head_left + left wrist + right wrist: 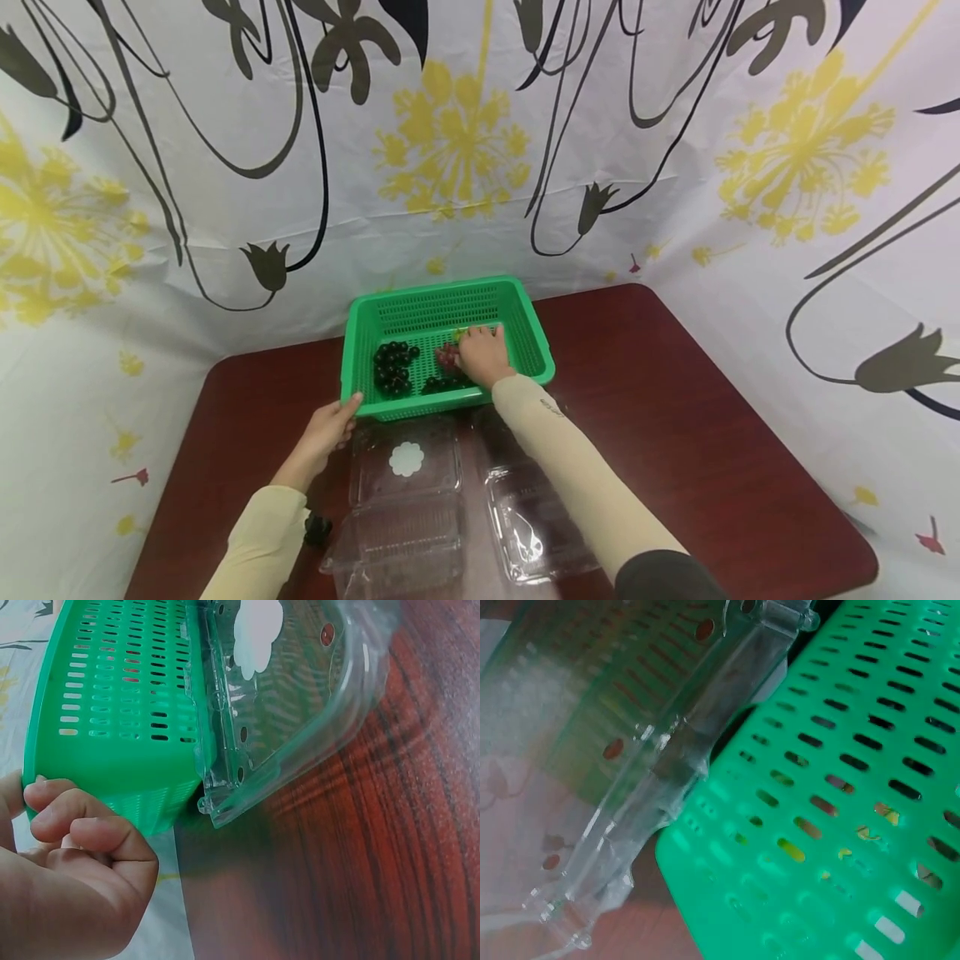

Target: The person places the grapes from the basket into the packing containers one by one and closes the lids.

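A green plastic basket (442, 287) stands at the table's back, holding dark grapes (392, 367) at its left and a small bunch of red grapes (447, 357) near the middle. More dark grapes (438, 384) lie by its front wall. With thumb on top and fingers curled below, my left hand (330, 425) grips the basket's front-left rim; the left wrist view shows this hand (82, 855) from below. Inside the basket, my right hand (483, 357) is right at the red grapes, its fingertips hidden. The right wrist view shows only the basket's slotted wall (840, 795), no hand.
Two clear plastic clamshell boxes lie opened in front of the basket. The left box (405, 533) has a white flower-shaped sticker (407, 458); the right box (521, 525) is partly under my right sleeve (577, 467). A patterned cloth (450, 242) rises behind the dark red table (660, 433).
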The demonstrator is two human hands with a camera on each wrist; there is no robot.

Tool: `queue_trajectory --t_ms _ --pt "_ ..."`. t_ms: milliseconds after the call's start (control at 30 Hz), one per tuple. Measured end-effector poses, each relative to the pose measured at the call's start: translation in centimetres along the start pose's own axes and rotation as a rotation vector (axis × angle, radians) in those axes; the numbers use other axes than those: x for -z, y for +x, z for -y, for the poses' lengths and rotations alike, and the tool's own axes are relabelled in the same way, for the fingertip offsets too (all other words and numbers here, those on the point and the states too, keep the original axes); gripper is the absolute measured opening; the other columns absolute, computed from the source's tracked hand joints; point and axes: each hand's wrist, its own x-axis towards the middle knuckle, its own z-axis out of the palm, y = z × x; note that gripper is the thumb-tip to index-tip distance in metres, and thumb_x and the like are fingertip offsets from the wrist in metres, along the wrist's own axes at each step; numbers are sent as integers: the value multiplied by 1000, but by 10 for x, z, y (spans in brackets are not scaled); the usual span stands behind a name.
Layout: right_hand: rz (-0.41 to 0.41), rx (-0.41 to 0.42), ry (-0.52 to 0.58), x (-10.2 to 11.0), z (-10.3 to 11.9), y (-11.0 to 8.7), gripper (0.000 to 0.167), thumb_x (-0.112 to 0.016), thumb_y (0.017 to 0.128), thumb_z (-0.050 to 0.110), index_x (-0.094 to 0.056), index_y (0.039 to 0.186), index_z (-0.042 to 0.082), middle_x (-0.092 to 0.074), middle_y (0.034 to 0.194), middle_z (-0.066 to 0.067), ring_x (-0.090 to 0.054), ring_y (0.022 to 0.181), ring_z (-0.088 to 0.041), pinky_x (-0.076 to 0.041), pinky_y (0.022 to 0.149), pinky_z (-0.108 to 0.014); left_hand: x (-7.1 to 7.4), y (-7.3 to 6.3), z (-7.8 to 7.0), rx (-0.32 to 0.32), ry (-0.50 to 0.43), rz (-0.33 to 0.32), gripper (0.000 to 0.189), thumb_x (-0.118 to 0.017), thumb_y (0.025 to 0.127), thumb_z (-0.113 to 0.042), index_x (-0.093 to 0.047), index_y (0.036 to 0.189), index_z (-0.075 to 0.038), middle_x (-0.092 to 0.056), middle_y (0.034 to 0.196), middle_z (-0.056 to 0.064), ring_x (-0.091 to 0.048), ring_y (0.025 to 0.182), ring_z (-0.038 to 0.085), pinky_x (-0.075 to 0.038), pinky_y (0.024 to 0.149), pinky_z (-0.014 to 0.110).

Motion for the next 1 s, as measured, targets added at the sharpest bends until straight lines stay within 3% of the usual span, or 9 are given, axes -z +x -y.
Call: queue_trajectory --t_ms 133,267,633,767,867,1000 --pt "-87 12 45 5 -5 3 30 -54 97 42 -62 93 14 -58 98 -4 -46 82 -21 -21 76 -40 -1 0 -1 14 -14 -15 50 -43 96 -58 -41 82 -11 -38 64 -3 -32 57 11 -36 62 31" --pt "-101 9 135 21 -10 7 27 -53 98 39 -57 84 16 -54 91 -3 -40 78 -21 -16 76 -41 -1 2 -3 22 -26 -12 48 -42 98 -56 -41 81 -11 -37 63 -4 -32 56 11 -36 61 30" --pt "-86 -13 334 55 -9 9 25 -50 99 40 -58 101 17 -54 106 -4 -43 91 -22 -24 82 -43 2 1 -1 38 -13 -18 51 -43 96 -59 -41 79 -11 -38 63 -4 -33 56 11 -37 61 31" --pt "-51 -5 517 61 -5 9 22 -51 100 37 -54 103 15 -57 101 -4 -50 86 -20 -31 81 -39 2 2 -2 34 -22 -20 52 -43 95 -60 -41 81 -10 -38 64 -4 -33 55 10 -37 61 30" --pt "4 -2 681 62 -4 9 21 -48 101 34 -48 107 14 -59 92 -4 -56 75 -18 -40 70 -33 1 2 -1 30 -25 -19 53 -43 95 -61 -41 81 -10 -38 64 -4 -33 55 10 -36 61 30" --pt "43 -3 792 61 -2 8 21 -44 103 34 -45 110 14 -58 85 -4 -50 61 -17 -38 53 -30 1 -1 -4 29 -23 -14 51 -42 97 -58 -41 82 -9 -38 64 -3 -34 56 10 -36 60 31"
